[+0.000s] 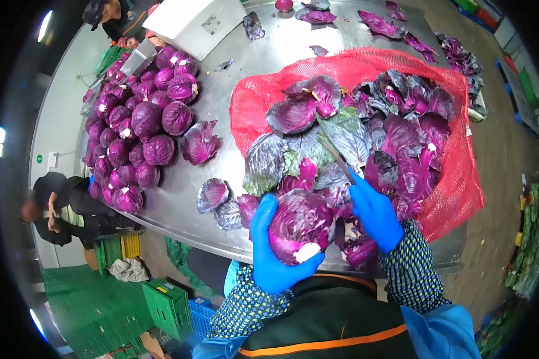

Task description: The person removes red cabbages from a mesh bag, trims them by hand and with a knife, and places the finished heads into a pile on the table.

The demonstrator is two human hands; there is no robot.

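Observation:
A trimmed red cabbage rests in my left hand, gloved in blue, its pale cut stem facing me. My right hand, also gloved in blue, is closed around a knife; the blade points away from me over the leaves, and the handle is mostly hidden in the fist. Just beyond the cabbage lie loose outer leaves, purple and dark green. They spill from an opened red mesh bag holding more purple leaves and cabbage pieces. Another cabbage sits partly hidden below my right hand.
Many red cabbages are piled on the left of the metal table. A white crate stands at the back. One person is at the far end, another person at left. Green crates stand on the floor.

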